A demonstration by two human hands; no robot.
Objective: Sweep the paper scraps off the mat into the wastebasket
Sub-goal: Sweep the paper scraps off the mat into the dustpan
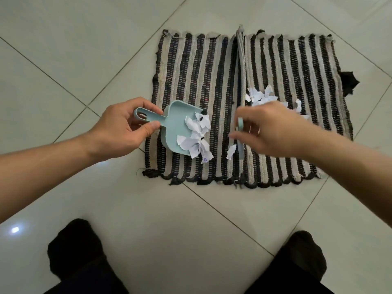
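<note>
The left hand pinches the handle of a pale blue dustpan loaded with paper scraps on the striped mat. The blurred right hand grips a small brush; more scraps lie beyond.

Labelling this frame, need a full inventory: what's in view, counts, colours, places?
Dustpan: one, pale blue, on mat's left half, holding scraps.
Paper scraps: many, white; pile at dustpan mouth, one loose mid-mat, cluster on right half.
Brush: one, pale blue, blurred, mid-mat.
Mat: one, black and beige stripes, on floor.
Floor: pale tiles.
Left hand: grips dustpan handle.
Right hand: grips brush.
Knees: two, dark trousers, bottom edge.
</note>
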